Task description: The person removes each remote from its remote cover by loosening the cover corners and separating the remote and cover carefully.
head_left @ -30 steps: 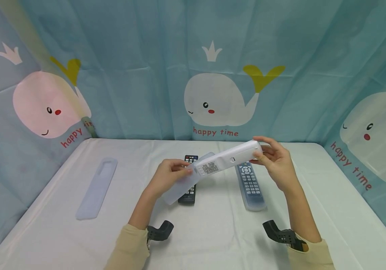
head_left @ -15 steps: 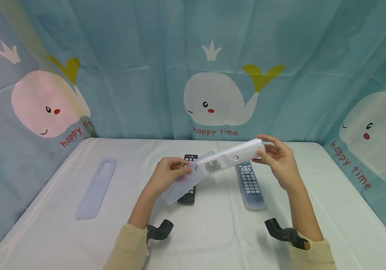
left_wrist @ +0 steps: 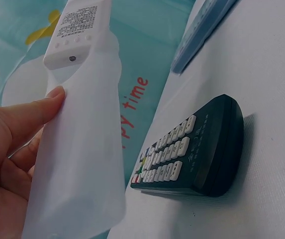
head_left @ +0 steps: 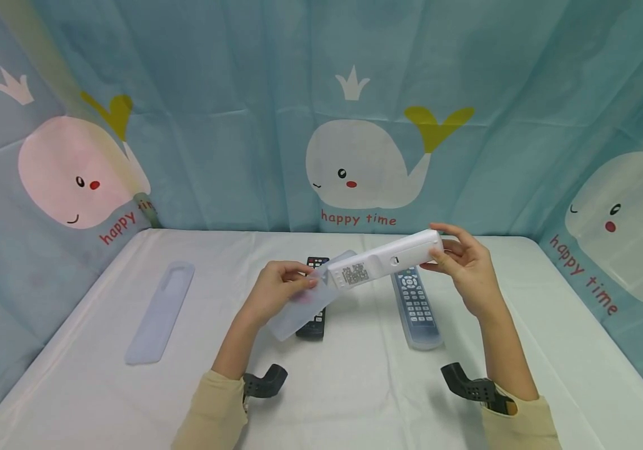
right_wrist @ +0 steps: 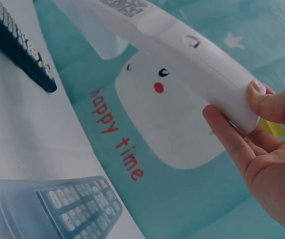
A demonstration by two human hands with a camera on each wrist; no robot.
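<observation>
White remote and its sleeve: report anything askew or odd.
Nothing damaged. The white remote is only partly inside the clear sleeve, back side up. On the table, one black remote lies bare beside a sleeved one.

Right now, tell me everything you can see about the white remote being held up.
The white remote is long, slim and plastic-looking, back side up, showing a printed label and a small oval recess. It is held tilted above the table, the right hand gripping its higher end. Its lower end sits at the mouth of a translucent sleeve held by the left hand.
</observation>
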